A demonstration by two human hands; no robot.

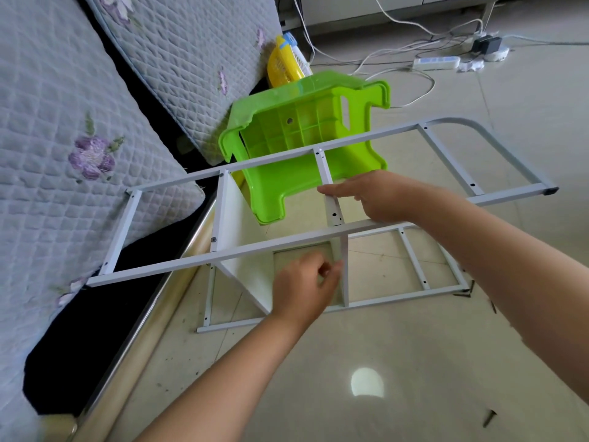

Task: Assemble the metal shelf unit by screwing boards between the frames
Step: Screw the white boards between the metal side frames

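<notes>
Your left hand [304,283] is pinching the near edge of the second board [344,266], fingers curled onto it, below the upper frame [287,242]. Your right hand [379,196] is resting on that frame's crossbar [333,205], fingers straight and together. The lower frame [411,296] is lying on the floor [318,378]; the first board [236,231] is standing between both. A green stool [296,138] is lying tipped behind, beside the bed [63,129].
</notes>
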